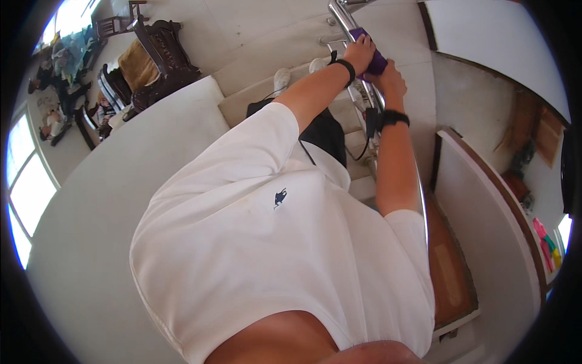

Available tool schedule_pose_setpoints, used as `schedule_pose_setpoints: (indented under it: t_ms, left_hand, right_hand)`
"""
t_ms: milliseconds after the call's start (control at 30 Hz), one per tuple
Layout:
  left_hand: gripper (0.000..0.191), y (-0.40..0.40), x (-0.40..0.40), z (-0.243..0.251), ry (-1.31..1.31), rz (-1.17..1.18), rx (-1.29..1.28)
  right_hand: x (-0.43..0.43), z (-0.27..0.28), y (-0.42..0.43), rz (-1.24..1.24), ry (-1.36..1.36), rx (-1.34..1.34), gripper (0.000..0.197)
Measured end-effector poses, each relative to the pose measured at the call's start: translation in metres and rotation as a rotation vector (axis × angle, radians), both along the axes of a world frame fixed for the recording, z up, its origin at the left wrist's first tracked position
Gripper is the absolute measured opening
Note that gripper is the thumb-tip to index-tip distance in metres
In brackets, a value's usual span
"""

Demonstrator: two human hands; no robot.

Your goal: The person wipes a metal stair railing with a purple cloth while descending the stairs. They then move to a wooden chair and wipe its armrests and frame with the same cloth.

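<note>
A purple cloth (375,63) is wrapped over the shiny metal tube of a stair handrail (344,19) at the upper right of the centre. My left hand (360,53) presses on the cloth from the left, its fingers curled over it. Just below and to the right, my right hand (390,80) grips the cloth's lower end, partly around the rail. Both wrists wear black bands. The undersides of the fingers and the far side of the cloth are hidden.
Pale stairs (245,98) run beneath my feet, with white shoes (282,79) on them. Dark carved wooden chairs (168,59) stand at the upper left, near a pile of assorted items (68,59). A white wall (122,182) borders the stairs at left; a low partition (491,191) stands at right.
</note>
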State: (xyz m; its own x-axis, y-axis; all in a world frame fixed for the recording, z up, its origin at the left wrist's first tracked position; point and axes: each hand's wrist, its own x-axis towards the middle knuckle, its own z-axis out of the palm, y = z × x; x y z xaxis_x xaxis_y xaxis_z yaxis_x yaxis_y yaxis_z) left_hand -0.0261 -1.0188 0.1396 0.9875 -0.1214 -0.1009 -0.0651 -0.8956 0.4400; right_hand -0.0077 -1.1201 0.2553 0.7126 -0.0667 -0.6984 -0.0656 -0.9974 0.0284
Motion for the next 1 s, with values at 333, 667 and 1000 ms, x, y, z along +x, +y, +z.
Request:
schedule_pose_setpoints:
  t_ms: [333, 667, 1000]
  left_hand:
    - [0.044, 0.089, 0.002, -0.053, 0.599, 0.108, -0.068]
    - [0.048, 0.1, -0.023, -0.09, 0.632, 0.528, -0.881]
    - [0.025, 0.057, -0.056, -0.055, 0.521, -0.091, -0.376]
  right_hand:
    - [0.045, -0.099, 0.056, 0.001, -0.138, 0.201, 0.1]
    - [0.04, -0.128, 0.081, 0.018, -0.348, 0.345, 0.07]
    - [-0.009, -0.1, 0.029, 0.182, -0.495, 0.412, 0.034]
